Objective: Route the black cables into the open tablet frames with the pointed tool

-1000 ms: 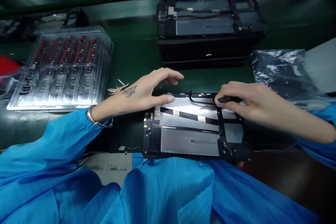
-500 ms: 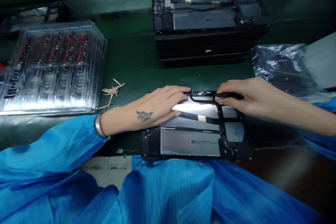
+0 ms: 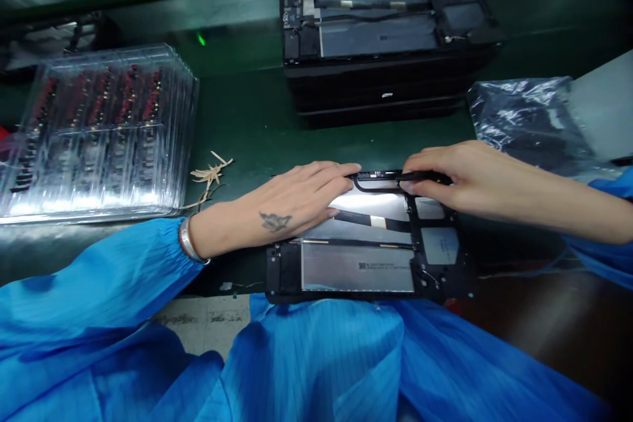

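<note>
An opened tablet (image 3: pixel 357 269) lies at the table's near edge, its silver battery, dark ribbon cable and black frame showing. My left hand (image 3: pixel 301 201) rests flat over its upper left part, fingers stretched out and thumb apart. The index fingertip touches the far edge beside a thin circuit strip (image 3: pixel 378 175). From the right, my right hand (image 3: pixel 445 175) pinches a slim black tool (image 3: pixel 425 176), whose left end lies by that strip. Whether the tool has one tip or two I cannot tell. The tablet's upper left corner is hidden under my left hand.
A stack of similar opened tablets (image 3: pixel 386 72) stands farther back. On the left are stacked clear plastic trays (image 3: pixel 99 138) holding small red and black parts. Beige strips (image 3: pixel 210 175) lie beside them. At right, a clear plastic bag (image 3: pixel 529 112) lies by a pale panel (image 3: pixel 606 105).
My right hand and the black tool have shifted slightly left along the tablet's far edge. My left hand stays almost in place. The view has moved a little.
</note>
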Demonstrator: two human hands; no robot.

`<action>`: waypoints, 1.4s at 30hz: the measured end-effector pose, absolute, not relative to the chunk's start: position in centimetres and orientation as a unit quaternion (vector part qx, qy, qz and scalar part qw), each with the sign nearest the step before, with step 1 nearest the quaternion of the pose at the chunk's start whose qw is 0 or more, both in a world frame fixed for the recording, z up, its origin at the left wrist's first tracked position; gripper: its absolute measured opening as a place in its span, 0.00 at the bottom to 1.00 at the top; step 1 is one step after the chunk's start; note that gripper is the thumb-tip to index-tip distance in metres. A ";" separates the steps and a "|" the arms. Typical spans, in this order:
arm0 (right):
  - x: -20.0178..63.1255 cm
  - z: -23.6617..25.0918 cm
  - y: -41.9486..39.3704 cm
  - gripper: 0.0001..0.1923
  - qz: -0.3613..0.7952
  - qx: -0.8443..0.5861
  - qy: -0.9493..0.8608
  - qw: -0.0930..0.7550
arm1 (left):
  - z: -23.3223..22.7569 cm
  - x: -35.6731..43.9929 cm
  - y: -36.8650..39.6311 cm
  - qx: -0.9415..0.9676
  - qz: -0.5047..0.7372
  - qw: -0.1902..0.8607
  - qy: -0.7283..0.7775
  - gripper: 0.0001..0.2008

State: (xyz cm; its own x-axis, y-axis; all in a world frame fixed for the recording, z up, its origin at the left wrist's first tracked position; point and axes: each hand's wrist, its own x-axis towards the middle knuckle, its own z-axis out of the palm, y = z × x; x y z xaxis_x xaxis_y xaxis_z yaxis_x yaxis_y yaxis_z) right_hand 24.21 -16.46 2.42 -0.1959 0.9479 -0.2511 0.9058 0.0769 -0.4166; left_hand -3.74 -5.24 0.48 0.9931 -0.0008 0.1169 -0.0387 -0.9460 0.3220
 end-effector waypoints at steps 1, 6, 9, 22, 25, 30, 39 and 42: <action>24.2 2.4 -16.4 0.20 0.247 -0.635 -0.731 0.030 | 0.5 -3.7 -5.2 0.986 0.058 0.159 -0.012 0.18; 24.0 2.7 -16.2 0.23 0.250 -0.640 -0.727 -0.002 | 0.6 -3.5 -5.3 0.992 0.052 0.118 -0.017 0.16; 24.1 2.6 -16.2 0.22 0.250 -0.638 -0.728 -0.005 | 0.6 -3.3 -5.3 0.996 0.041 0.081 -0.019 0.15; 24.5 2.5 -16.5 0.17 0.253 -0.656 -0.707 0.075 | 1.1 -1.8 -6.0 0.971 0.103 -0.187 -0.103 0.14; 24.4 2.6 -16.6 0.18 0.251 -0.663 -0.700 0.085 | 1.8 -1.2 -6.4 0.970 0.079 -0.201 -0.115 0.16; 24.4 2.6 -16.8 0.20 0.254 -0.667 -0.694 0.092 | 1.9 -1.1 -6.3 0.978 0.066 -0.162 -0.114 0.17; 23.7 2.6 -17.3 0.17 0.221 -0.658 -0.711 0.111 | 0.4 -2.4 -3.7 0.986 0.118 -0.046 -0.113 0.20; 23.4 2.6 -17.3 0.17 0.198 -0.655 -0.722 0.099 | 0.3 -2.5 -3.6 0.985 0.113 -0.053 -0.123 0.21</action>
